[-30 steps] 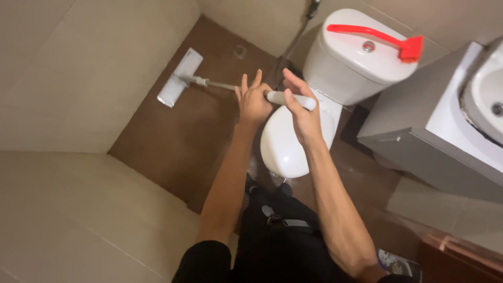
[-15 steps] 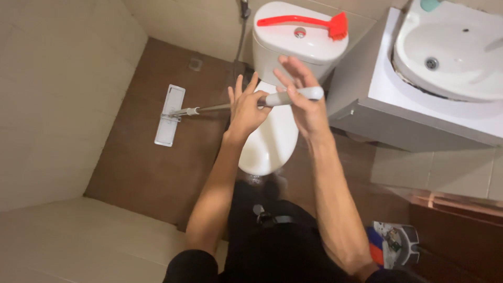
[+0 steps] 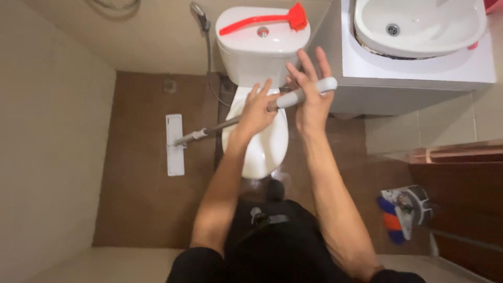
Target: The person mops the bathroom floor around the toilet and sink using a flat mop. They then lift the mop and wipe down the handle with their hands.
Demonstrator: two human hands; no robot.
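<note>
Your left hand (image 3: 257, 112) wraps the mop (image 3: 230, 121) where the metal pole meets the grey grip, fingers partly lifted rather than clenched. Your right hand (image 3: 313, 99) presses the grip's upper end with the palm; its fingers are splayed open, so that end is steadied, not grasped. The pole runs down and left across the closed toilet (image 3: 262, 141) to the flat white head (image 3: 175, 144), which lies on the brown floor (image 3: 141, 199) between the toilet and the left wall.

Handling, as a judgement: the mop looks light, with a stiff, thin pole and a pivoting head. The bare metal may be slippery; the grey grip is the sounder hold. A loose hold could let the pole turn.

A red brush (image 3: 262, 21) lies on the cistern. A sink (image 3: 419, 21) sits to the right.
</note>
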